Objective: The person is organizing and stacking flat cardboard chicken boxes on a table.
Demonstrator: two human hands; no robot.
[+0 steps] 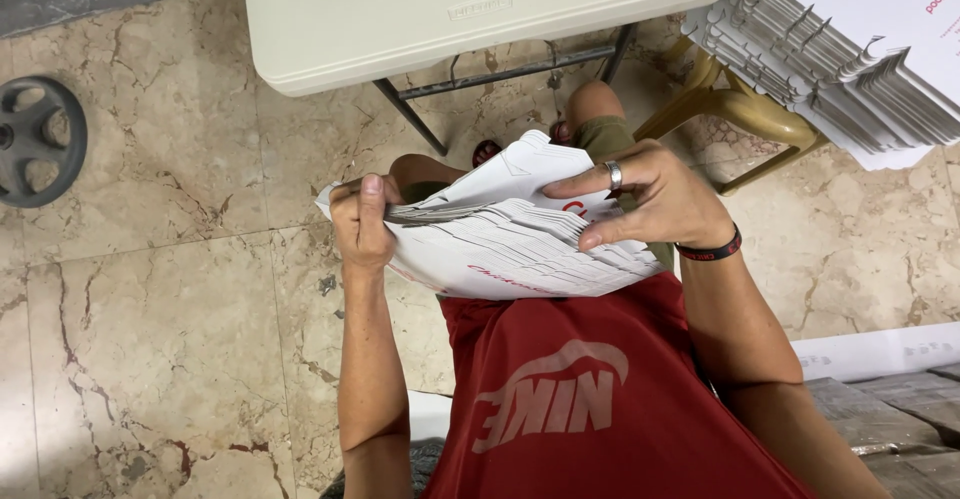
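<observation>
Flattened white cardboard blanks [510, 249], a fanned bundle with red print, being held over the person's lap above the marble floor [150, 319], in front of a cream folding table [420, 19]; a further, larger stack of like blanks [840, 69] lying at upper right on a yellow chair [740, 109]; a dark wheel [35, 139] sitting on the floor at far left; the bundle appearing light sheet by sheet yet fairly weighty together, stiff but bendable, smooth-faced and apt to slide apart, so best gripped across an edge with thumb on top and fingers beneath; left hand [362, 224] clamping the bundle's left edge, thumb pressing on top; right hand [650, 199], wearing a ring and a dark wristband, fingers spreading over the top sheets, lifting or leafing the uppermost one rather than closing fully.
</observation>
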